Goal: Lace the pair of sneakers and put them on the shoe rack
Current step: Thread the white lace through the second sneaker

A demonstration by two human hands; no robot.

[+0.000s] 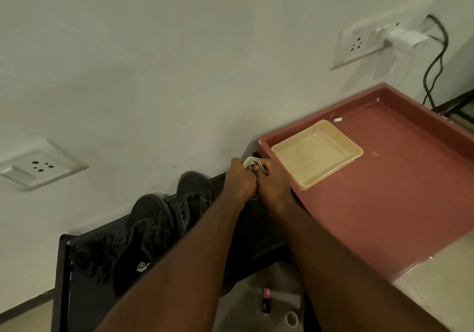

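Head view. Left hand (239,180) and right hand (275,186) pressed together at right end of black rack (77,288), both clenched round looped white cord (252,163). Two dark sneakers (154,220) lying side by side on rack, just left of hands, partly hidden by left forearm. Tangle of black laces (93,254) on rack, left of sneakers. Red table (400,190) at right, cream tray (316,153) on it. Pink marker (266,301) and tape roll (291,319) on floor. Charger (407,40) plugged into wall socket.
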